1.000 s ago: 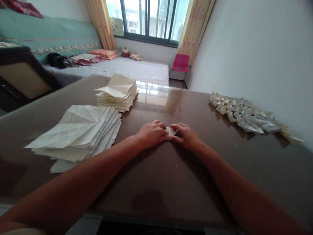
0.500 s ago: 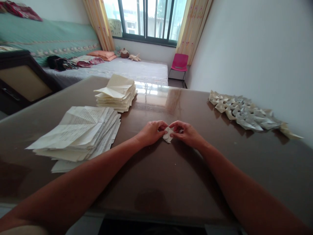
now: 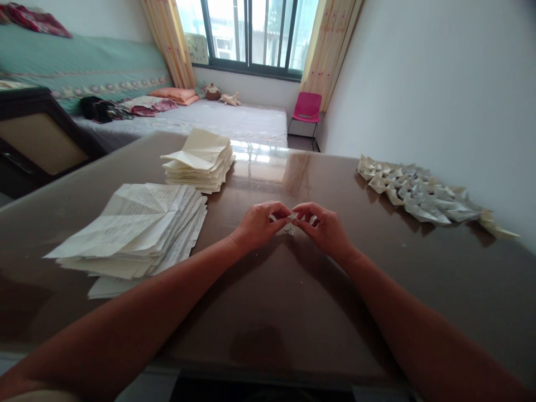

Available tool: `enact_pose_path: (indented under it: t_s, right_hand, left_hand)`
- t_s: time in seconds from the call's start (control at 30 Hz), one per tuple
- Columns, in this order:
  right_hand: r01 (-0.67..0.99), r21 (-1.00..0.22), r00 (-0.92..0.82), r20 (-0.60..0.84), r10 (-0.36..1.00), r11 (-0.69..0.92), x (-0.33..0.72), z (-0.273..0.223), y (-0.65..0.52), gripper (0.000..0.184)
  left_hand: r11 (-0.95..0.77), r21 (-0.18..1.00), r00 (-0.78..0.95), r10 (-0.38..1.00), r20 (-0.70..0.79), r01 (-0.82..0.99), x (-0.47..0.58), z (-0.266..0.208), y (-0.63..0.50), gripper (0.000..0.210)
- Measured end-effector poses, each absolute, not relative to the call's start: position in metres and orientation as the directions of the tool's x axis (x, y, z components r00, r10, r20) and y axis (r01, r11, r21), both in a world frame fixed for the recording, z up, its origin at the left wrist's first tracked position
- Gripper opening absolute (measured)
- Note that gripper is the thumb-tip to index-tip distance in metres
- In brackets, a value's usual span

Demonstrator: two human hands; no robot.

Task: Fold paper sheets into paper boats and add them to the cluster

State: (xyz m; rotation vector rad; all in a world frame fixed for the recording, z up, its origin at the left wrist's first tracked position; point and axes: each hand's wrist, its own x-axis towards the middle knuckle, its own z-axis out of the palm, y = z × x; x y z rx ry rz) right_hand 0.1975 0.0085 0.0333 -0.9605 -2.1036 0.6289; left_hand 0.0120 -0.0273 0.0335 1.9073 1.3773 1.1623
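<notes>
Between my two hands is a small piece of folded paper (image 3: 290, 228), pale and mostly hidden by the fingers. My left hand (image 3: 263, 222) pinches its left side between thumb and fingertips. On the other side my right hand (image 3: 321, 224) pinches it the same way, and the fingertips of both hands nearly meet above it. The paper is just over the brown tabletop (image 3: 268, 312); whether it touches the surface I cannot tell.
Left of my hands lies a stack of creased, written sheets (image 3: 138, 223), with a second paper stack (image 3: 201, 162) behind it. Several folded paper boats (image 3: 419, 190) stand in a cluster at the right, near the wall. Beyond the table are a bed (image 3: 251, 120) and a pink chair (image 3: 307, 107).
Both hands have risen slightly and their fingertips have come closer together. The folded paper, earlier a flat diamond facing me, has been tilted and shows less of its face.
</notes>
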Motion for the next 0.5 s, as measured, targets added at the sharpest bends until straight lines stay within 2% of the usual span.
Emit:
enact_pose_path:
  t_s: [0.33,0.5]
  right_hand:
    - [0.451,-0.617,-0.504,0.42,0.754,0.645,0.2008,0.0342,0.0085,0.014]
    - [0.418,-0.661,-0.495,0.409,0.766,0.623,0.2025,0.0329,0.0105,0.016]
  left_hand:
    - [-0.452,0.687,0.253,0.891,0.376,0.569,0.0054,0.038,-0.0279,0.016]
    - [-0.458,0.71,0.278,0.889,0.364,0.535,0.0031,0.0341,-0.0234,0.014]
